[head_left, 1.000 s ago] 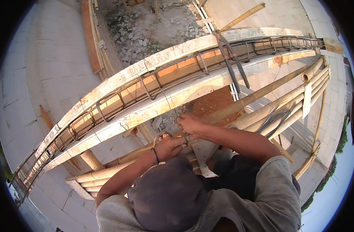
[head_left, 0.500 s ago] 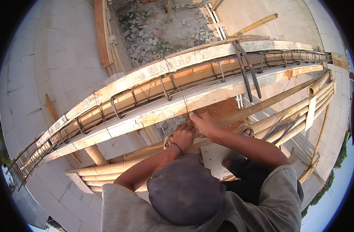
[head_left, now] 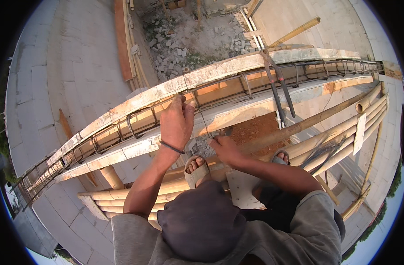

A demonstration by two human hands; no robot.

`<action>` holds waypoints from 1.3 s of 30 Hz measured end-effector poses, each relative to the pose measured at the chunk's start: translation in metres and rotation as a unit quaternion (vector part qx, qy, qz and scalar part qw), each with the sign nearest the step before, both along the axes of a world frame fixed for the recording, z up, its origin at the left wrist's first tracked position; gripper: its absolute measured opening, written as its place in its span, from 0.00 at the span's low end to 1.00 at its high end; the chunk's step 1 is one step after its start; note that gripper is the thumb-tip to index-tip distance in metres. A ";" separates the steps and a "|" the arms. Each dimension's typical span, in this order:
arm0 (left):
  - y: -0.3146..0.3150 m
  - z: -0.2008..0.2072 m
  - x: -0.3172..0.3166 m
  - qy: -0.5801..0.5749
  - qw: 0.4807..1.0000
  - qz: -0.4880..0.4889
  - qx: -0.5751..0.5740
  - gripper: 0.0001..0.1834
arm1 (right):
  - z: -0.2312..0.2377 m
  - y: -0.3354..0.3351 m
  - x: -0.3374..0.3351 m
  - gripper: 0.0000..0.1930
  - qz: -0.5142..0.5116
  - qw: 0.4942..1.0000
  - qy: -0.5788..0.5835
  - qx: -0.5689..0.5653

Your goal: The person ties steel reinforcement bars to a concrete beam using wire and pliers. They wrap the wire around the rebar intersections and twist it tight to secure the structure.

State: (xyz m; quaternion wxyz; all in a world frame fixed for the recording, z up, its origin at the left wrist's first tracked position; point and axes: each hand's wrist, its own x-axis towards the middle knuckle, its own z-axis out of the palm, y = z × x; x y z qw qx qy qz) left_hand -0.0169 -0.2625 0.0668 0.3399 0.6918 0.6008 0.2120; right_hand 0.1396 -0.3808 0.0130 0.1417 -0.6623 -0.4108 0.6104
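Observation:
Two pale formwork boards, the far board [head_left: 135, 101] and the near board [head_left: 250, 110], run across the view with a steel rebar cage [head_left: 246, 84] between them. A thin tie wire [head_left: 203, 118] crosses from the far board over the near one. My right hand [head_left: 226, 151], below the near board, is closed on the wire's lower end. My left hand [head_left: 176, 123] reaches over the near board to the cage, its fingers bent together beside the wire; what they pinch is hidden. Long-handled pincers [head_left: 277, 84] with dark, red-marked grips lie across the boards, right of both hands.
Bamboo poles [head_left: 135, 194] form a scaffold under my arms, and my sandalled foot [head_left: 196, 170] rests there. A bundle of dark wires [head_left: 325, 152] lies on the poles at right. Broken blocks [head_left: 166, 57] cover the ground far below. Grey block walls [head_left: 83, 79] flank the opening.
My left hand has left my right hand's side and moved up and left to the rebar cage. My right hand has shifted slightly down, and the wire now spans both boards.

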 end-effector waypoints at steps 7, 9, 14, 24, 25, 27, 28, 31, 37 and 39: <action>0.047 -0.021 0.035 -0.421 0.798 0.298 -0.312 0.10 | -0.020 0.000 0.012 0.21 0.019 0.995 0.099 0.005; 0.062 -0.008 0.022 -0.378 0.840 0.259 -0.292 0.11 | -0.030 -0.004 0.017 0.19 -0.051 0.976 0.199 -0.076; 0.089 0.016 0.016 -0.352 0.875 0.180 -0.280 0.11 | -0.053 -0.016 0.021 0.14 -0.173 0.940 0.235 -0.174; 0.027 0.027 0.019 -0.385 0.840 0.221 -0.312 0.10 | -0.065 -0.032 -0.011 0.14 -0.040 0.995 0.078 -0.049; 0.014 0.023 0.022 -0.404 0.831 0.215 -0.316 0.10 | -0.062 -0.031 -0.013 0.14 -0.060 0.994 0.070 -0.050; -0.012 0.015 0.031 -0.426 0.810 0.236 -0.327 0.11 | -0.053 -0.024 -0.014 0.14 -0.097 0.991 0.065 -0.059; -0.028 0.012 0.035 -0.425 0.809 0.241 -0.327 0.11 | -0.048 -0.018 -0.012 0.15 -0.115 0.989 0.068 -0.067; -0.071 -0.001 0.041 -0.433 0.815 0.231 -0.310 0.12 | -0.029 -0.005 -0.004 0.15 -0.088 0.992 0.048 -0.072; -0.120 -0.037 0.029 -0.323 0.905 0.181 -0.209 0.10 | -0.001 0.001 0.002 0.15 -0.009 1.000 0.000 0.013; -0.134 -0.048 0.025 -0.258 0.932 0.154 -0.203 0.08 | 0.001 0.003 0.005 0.15 0.028 0.998 -0.036 0.051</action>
